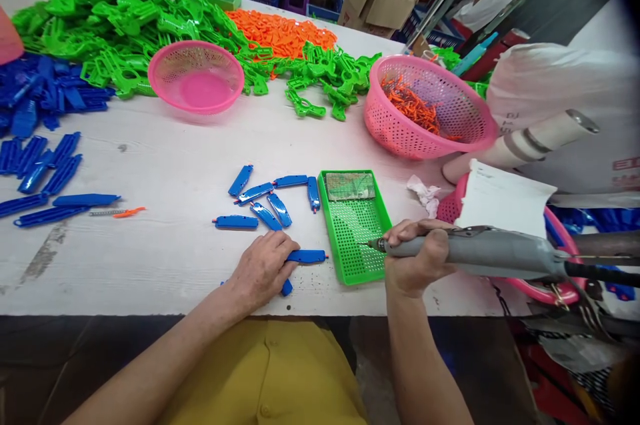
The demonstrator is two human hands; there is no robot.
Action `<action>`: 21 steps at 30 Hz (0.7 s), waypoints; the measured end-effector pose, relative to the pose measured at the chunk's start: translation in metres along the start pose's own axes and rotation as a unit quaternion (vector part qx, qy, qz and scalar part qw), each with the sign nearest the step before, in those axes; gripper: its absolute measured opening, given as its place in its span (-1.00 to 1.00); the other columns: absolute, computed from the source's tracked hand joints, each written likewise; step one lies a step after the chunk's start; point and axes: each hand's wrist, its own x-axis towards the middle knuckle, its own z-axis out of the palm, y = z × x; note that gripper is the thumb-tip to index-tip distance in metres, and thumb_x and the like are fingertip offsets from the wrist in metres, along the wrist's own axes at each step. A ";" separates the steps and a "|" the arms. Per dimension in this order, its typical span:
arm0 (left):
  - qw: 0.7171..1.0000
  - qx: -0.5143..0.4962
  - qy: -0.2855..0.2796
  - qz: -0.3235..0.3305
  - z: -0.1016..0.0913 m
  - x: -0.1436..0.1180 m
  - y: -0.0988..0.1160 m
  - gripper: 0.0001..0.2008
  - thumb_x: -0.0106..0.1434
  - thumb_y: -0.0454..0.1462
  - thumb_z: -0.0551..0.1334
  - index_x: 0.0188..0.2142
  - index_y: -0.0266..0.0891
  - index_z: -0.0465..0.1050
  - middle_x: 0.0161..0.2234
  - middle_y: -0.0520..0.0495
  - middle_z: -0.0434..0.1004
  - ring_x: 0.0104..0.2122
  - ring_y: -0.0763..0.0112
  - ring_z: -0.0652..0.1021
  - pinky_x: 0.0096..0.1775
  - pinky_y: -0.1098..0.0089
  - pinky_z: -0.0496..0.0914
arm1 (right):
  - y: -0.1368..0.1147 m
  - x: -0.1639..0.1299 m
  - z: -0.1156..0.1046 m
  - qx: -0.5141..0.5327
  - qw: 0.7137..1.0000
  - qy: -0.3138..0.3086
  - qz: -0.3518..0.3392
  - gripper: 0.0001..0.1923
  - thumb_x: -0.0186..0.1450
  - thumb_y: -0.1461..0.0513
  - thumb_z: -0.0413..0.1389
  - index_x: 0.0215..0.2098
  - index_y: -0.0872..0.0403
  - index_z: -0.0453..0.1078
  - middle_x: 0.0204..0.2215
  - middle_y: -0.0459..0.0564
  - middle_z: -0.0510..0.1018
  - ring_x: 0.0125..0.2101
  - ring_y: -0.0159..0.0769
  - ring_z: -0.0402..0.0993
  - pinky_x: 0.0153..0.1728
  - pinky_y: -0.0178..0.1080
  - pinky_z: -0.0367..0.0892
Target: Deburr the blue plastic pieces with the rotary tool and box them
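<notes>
My left hand (263, 269) lies palm down on the white table (175, 165), fingers closed over a blue plastic piece (307, 256) whose end sticks out to the right. My right hand (414, 258) grips a grey powered screwdriver (480, 251), its tip pointing left over a green perforated tray (356, 228). Several more blue pieces (270, 201) lie scattered just beyond my left hand. Another blue piece (287, 287) pokes out under my left palm.
Two pink baskets stand further back: an empty one (196, 75) and one holding orange parts (430, 111). Heaps of green parts (120, 11), orange parts (280, 31) and blue parts (40, 91) cover the far table. A person in white (560, 98) is at the right.
</notes>
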 end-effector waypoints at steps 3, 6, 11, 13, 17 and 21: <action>1.000 -0.008 0.012 0.000 0.000 -0.002 0.000 -0.77 0.37 -0.36 0.21 0.02 -0.21 0.36 -0.10 -0.13 0.52 -0.11 0.15 0.54 -0.11 0.16 0.49 | -0.002 -0.001 0.002 -0.009 1.000 -0.003 0.004 -0.82 0.28 0.15 0.11 -0.45 0.04 0.30 -0.67 -0.26 0.30 -0.72 -0.43 0.26 -0.66 -0.30 0.27; 1.000 -0.023 0.020 0.001 -0.001 -0.003 -0.001 -0.79 0.37 -0.37 0.21 -0.01 -0.23 0.35 -0.12 -0.13 0.49 -0.11 0.17 0.53 -0.11 0.18 0.49 | -0.002 -0.003 0.003 -0.019 1.000 -0.010 0.001 -0.78 0.26 0.16 0.12 -0.51 0.04 0.26 -0.67 -0.25 0.30 -0.73 -0.43 0.27 -0.66 -0.29 0.26; 0.999 -0.031 0.020 0.006 -0.001 -0.002 -0.003 -0.87 0.40 -0.36 0.19 -0.07 -0.22 0.39 -0.16 -0.10 0.47 -0.15 0.21 0.52 -0.15 0.23 0.48 | -0.004 -0.002 0.003 -0.017 1.000 0.000 0.021 -0.85 0.23 0.16 0.13 -0.42 0.03 0.28 -0.68 -0.28 0.31 -0.73 -0.42 0.28 -0.67 -0.29 0.28; 0.999 -0.029 0.018 0.007 -0.001 -0.001 -0.004 -0.88 0.41 -0.35 0.18 -0.07 -0.22 0.40 -0.16 -0.10 0.47 -0.16 0.21 0.52 -0.15 0.23 0.48 | -0.009 0.000 0.005 -0.017 1.000 0.007 0.024 -0.85 0.22 0.13 0.13 -0.39 0.04 0.31 -0.69 -0.28 0.31 -0.73 -0.43 0.26 -0.68 -0.30 0.28; 0.999 -0.031 0.010 0.000 0.001 0.000 -0.005 -0.90 0.40 -0.35 0.19 -0.10 -0.22 0.40 -0.17 -0.10 0.48 -0.16 0.21 0.52 -0.14 0.22 0.48 | -0.028 -0.001 0.012 -0.008 1.000 -0.009 0.011 -0.77 0.24 0.06 0.12 -0.42 0.04 0.31 -0.69 -0.27 0.29 -0.75 -0.44 0.23 -0.71 -0.30 0.22; 0.999 -0.023 -0.015 -0.019 0.001 0.000 -0.003 -0.91 0.39 -0.34 0.22 -0.11 -0.23 0.42 -0.16 -0.11 0.49 -0.13 0.19 0.50 -0.11 0.20 0.47 | -0.043 -0.015 0.025 0.042 0.996 -0.073 0.021 -0.78 0.29 0.06 0.12 -0.37 0.04 0.36 -0.64 -0.25 0.35 -0.74 -0.43 0.26 -0.71 -0.30 0.23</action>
